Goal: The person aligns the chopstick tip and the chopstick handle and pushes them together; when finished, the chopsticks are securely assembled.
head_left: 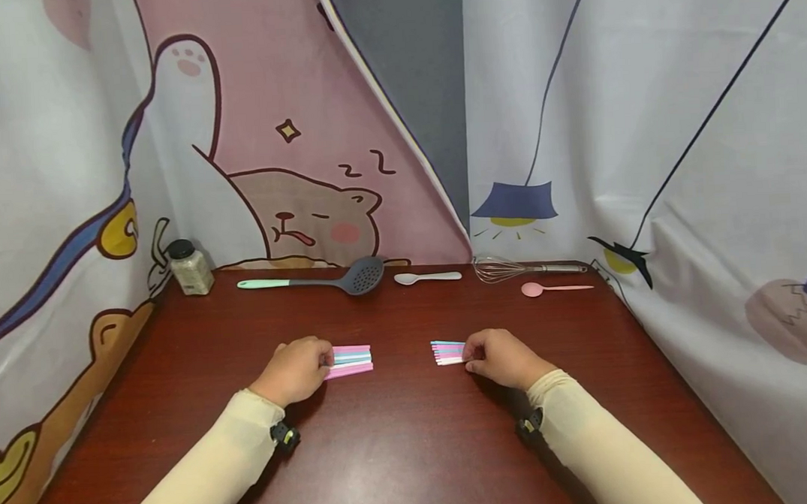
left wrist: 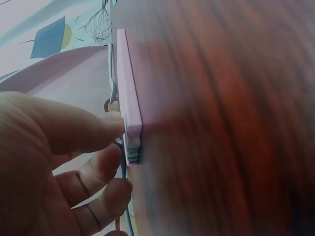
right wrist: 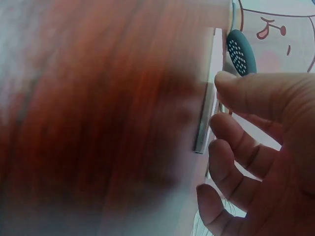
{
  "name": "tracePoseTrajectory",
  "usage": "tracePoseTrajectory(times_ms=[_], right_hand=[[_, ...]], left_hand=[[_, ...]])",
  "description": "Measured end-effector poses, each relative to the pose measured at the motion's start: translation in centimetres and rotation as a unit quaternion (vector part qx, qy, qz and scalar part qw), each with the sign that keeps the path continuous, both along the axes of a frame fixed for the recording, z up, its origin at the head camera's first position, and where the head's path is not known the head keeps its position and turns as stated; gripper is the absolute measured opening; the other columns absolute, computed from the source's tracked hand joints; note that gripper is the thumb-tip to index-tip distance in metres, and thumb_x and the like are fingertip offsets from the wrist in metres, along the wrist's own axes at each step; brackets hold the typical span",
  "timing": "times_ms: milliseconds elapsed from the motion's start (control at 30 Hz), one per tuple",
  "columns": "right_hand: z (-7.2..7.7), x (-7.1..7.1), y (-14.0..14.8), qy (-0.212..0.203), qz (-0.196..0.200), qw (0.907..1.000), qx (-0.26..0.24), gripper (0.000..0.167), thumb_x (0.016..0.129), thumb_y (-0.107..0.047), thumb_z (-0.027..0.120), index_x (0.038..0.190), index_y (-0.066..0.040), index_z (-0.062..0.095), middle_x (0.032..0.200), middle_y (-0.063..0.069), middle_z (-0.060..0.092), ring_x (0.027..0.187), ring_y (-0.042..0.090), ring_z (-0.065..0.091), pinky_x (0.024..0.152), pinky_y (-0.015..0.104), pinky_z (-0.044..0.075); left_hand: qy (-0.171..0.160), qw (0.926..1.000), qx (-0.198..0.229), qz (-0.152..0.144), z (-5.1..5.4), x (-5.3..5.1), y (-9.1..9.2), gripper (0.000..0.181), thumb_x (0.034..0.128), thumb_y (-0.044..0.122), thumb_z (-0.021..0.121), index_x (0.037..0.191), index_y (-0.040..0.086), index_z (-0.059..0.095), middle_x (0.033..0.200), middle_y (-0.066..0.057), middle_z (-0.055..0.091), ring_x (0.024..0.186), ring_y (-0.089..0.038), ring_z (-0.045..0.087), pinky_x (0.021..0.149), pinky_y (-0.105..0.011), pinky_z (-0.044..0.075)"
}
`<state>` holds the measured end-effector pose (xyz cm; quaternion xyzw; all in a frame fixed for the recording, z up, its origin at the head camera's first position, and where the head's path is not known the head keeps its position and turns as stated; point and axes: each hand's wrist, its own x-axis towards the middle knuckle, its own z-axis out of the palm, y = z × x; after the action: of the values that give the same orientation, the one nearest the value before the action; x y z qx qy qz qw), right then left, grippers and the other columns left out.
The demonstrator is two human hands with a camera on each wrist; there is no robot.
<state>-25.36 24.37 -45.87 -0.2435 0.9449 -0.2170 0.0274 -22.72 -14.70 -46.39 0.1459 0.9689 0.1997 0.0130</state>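
Observation:
Two flat bundles of thin coloured sticks lie on the brown table. The left bundle shows pink, white and pale blue sticks side by side, and my left hand is over its left end. In the left wrist view, the thumb tip meets the edge of a pink stick; the other fingers are loosely bent and spread beside it. My right hand is at the right end of the other bundle, in pink, white and blue. In the right wrist view, its thumb and loosely bent fingers are close beside a pale stick.
Along the back edge are a seasoning jar, a slotted skimmer, a white spoon and a whisk. A pink spoon lies before the whisk. Printed curtains hang behind the table.

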Motion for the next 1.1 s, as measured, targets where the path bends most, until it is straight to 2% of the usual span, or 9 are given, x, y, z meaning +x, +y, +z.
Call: tracePoseTrajectory(times_ms=[500, 700, 833, 967, 1100], right_hand=[[0.1, 0.3, -0.6, 0.012, -0.004, 0.9994, 0.032, 0.023, 0.082, 0.000, 0.080, 0.076, -0.016, 0.065, 0.064, -0.010, 0.053, 0.063, 0.006, 0.047, 0.060, 0.027, 0.040], [0.1, 0.4, -0.8, 0.013, 0.001, 0.9987, 0.050, 0.022, 0.085, -0.001, 0.080, 0.076, -0.015, 0.065, 0.064, -0.010, 0.053, 0.063, 0.008, 0.047, 0.061, 0.027, 0.041], [0.0, 0.5, -1.1, 0.013, 0.007, 0.9981, 0.060, 0.021, 0.088, -0.004, 0.079, 0.079, -0.015, 0.064, 0.072, -0.008, 0.054, 0.069, 0.009, 0.048, 0.066, 0.028, 0.043], [0.3, 0.9, -1.5, 0.027, 0.014, 0.9988, 0.039, 0.020, 0.091, -0.006, 0.077, 0.083, -0.016, 0.062, 0.079, -0.006, 0.055, 0.075, 0.010, 0.050, 0.072, 0.030, 0.046], [0.6, 1.3, -2.0, 0.016, 0.017, 0.9994, -0.026, 0.017, 0.095, -0.005, 0.073, 0.088, -0.014, 0.061, 0.078, -0.007, 0.058, 0.074, 0.008, 0.053, 0.071, 0.029, 0.047]], left_hand=[[0.002, 0.9999, -0.016, 0.004, 0.2, 0.1, 0.5, 0.010, 0.0913, 0.009, 0.076, 0.087, 0.014, 0.069, 0.088, -0.001, 0.069, 0.084, -0.019, 0.065, 0.079, -0.049, 0.047], [0.003, 0.9998, -0.017, 0.008, 0.3, 0.0, 0.4, 0.011, 0.0913, 0.009, 0.076, 0.086, 0.013, 0.067, 0.088, -0.001, 0.067, 0.084, -0.020, 0.064, 0.079, -0.049, 0.048], [0.008, 0.9998, -0.018, 0.004, 0.4, 0.1, 0.4, 0.014, 0.0910, 0.009, 0.076, 0.084, 0.013, 0.065, 0.086, -0.001, 0.063, 0.082, -0.021, 0.062, 0.077, -0.049, 0.048], [0.009, 0.9997, -0.021, 0.003, 0.4, 0.3, 0.4, 0.014, 0.0930, 0.011, 0.075, 0.084, 0.013, 0.064, 0.086, -0.002, 0.062, 0.082, -0.021, 0.061, 0.078, -0.049, 0.049], [0.012, 0.9999, -0.007, 0.009, 0.7, 0.6, 0.5, 0.011, 0.0962, 0.010, 0.071, 0.088, 0.012, 0.064, 0.086, -0.001, 0.063, 0.082, -0.019, 0.061, 0.081, -0.047, 0.051]])
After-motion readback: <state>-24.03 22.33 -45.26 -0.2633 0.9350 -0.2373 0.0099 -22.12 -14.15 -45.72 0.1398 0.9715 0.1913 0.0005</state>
